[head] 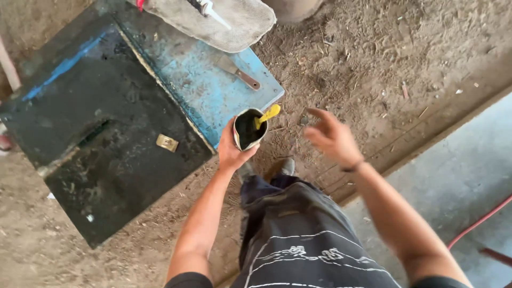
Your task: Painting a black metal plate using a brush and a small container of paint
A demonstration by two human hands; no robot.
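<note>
Your left hand [230,152] grips the can [249,128], yellow stick [266,114] inside; right hand [332,138] hovers beside it, fingers open. The panel [213,85] beyond the can remains partly blue.

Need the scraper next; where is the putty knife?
The putty knife lies on the blue panel, just above the can held in the left hand.

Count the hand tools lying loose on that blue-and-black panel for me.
1: a scraper with a brown handle lies on the blue part of the panel, near its far corner. More may be hidden under the mesh sack at the top edge.
</note>
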